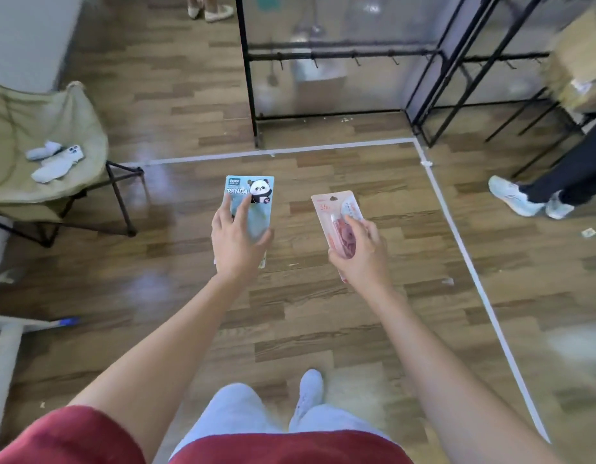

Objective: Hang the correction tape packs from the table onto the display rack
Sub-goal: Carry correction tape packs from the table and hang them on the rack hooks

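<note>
My left hand grips a light blue correction tape pack with a panda picture, fingers across its front and thumb at its right edge. My right hand grips a pink correction tape pack by its lower half. Both packs are held upright over the wooden floor in front of me. The black display rack stands ahead, beyond the packs, with a horizontal bar carrying several small empty hooks. The table is not in view.
A beige folding chair with white items on it stands at the left. Another person's legs and light shoes are at the right beside a second black frame. White tape lines mark the floor. Someone's feet show at the top.
</note>
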